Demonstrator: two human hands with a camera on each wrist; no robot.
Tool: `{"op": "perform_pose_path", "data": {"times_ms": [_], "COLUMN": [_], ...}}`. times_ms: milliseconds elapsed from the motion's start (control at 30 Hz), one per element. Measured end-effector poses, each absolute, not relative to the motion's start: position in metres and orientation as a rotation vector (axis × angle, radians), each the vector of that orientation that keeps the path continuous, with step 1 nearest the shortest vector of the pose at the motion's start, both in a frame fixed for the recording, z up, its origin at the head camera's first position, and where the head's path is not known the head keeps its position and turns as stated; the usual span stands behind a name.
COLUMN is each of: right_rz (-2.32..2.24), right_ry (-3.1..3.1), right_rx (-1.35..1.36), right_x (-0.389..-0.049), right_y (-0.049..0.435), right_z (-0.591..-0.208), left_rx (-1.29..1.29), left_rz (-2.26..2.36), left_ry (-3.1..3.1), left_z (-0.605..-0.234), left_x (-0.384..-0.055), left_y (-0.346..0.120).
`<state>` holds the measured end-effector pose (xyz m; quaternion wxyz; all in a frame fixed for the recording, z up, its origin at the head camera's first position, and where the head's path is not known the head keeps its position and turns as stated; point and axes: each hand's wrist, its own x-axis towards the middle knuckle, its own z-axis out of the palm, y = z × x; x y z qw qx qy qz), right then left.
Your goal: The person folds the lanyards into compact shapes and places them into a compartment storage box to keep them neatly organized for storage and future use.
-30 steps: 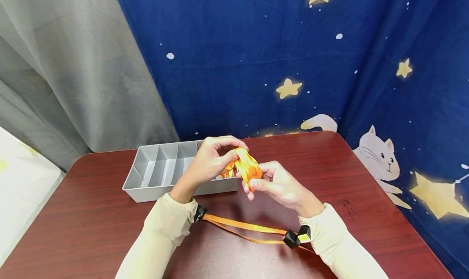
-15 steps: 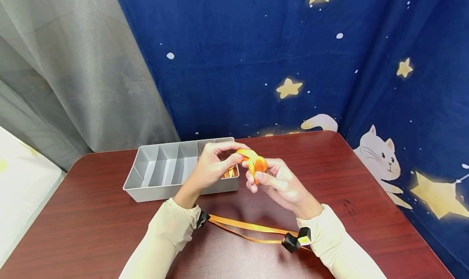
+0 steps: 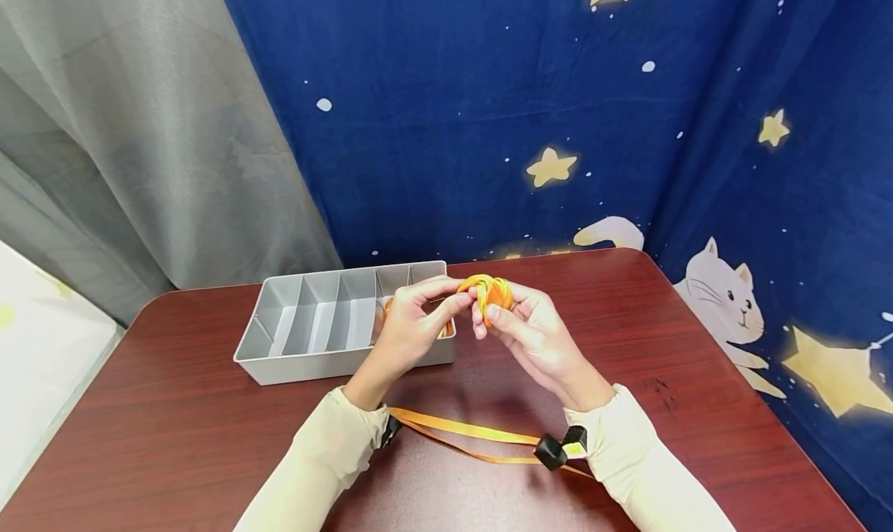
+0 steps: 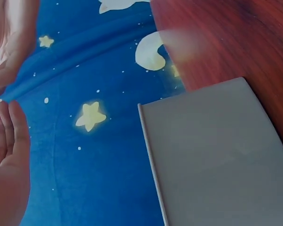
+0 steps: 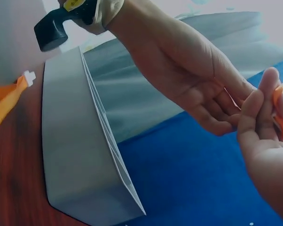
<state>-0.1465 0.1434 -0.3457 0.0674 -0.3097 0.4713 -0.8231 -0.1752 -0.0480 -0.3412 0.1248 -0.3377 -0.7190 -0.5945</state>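
Observation:
A shiny orange ribbon (image 3: 497,291), wound into a small looped bundle, is held up in front of the box's right end. My right hand (image 3: 540,334) grips the bundle between thumb and fingers. At its left side, my left hand (image 3: 412,319) pinches a loop of the ribbon with thumb and fingertips. In the right wrist view, the right hand (image 5: 273,160) mostly hides the ribbon (image 5: 281,125), and the left hand (image 5: 179,75) reaches to it. More orange and gold material (image 3: 447,329) shows in the box's right compartment, partly hidden behind the left hand.
A grey divided box (image 3: 307,367) stands on the dark red table (image 3: 174,439), left of the hands. Orange straps (image 3: 474,431) stretch between the wrists, beside a black wrist device (image 3: 550,451). Grey and blue curtains hang behind.
The ribbon bundle has risen slightly and moved right, becoming rounder and more tightly looped. My left hand has shifted right with it and still pinches the ribbon; the right hand keeps its grip.

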Motion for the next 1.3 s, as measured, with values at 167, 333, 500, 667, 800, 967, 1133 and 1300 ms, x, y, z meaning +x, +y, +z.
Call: {"op": "perform_pose_path", "data": {"times_ms": [167, 333, 500, 667, 800, 967, 1133, 1300], "right_rz": [-2.487, -2.484, -2.485, -2.485, -2.497, -2.505, -2.551, -2.58], "right_ry": [1.539, 1.634, 1.75, 1.867, 1.908, 1.991, 1.987, 1.881], "right_rx": [-0.848, -0.809, -0.785, -0.761, -0.787, -0.833, -0.888, -0.81], "right_x": [-0.145, -0.146, -0.147, -0.149, -0.149, -0.148, -0.147, -0.147], "right_y": [0.141, 0.14, 0.139, 0.139, 0.137, 0.133, 0.128, 0.128], "right_z": [-0.344, -0.343, -0.343, -0.341, -0.341, -0.345, -0.348, -0.349], "left_rx": [-0.91, -0.909, -0.942, -0.995, -1.047, -1.057, -1.067, -1.032], "left_rz": [-1.673, -1.648, -1.557, -1.505, -1.518, -1.638, -1.698, -1.651], "left_ry": [-2.085, -2.063, -2.065, -2.079, -2.084, -2.071, -2.052, -2.093], "left_z": [-0.344, -0.347, -0.345, -0.346, -0.348, -0.35, -0.349, -0.348], "left_x": [-0.173, -0.173, -0.171, -0.17, -0.17, -0.173, -0.173, -0.172], "left_y": [-0.047, -0.047, -0.047, -0.049, -0.049, -0.051, -0.053, -0.054]}}
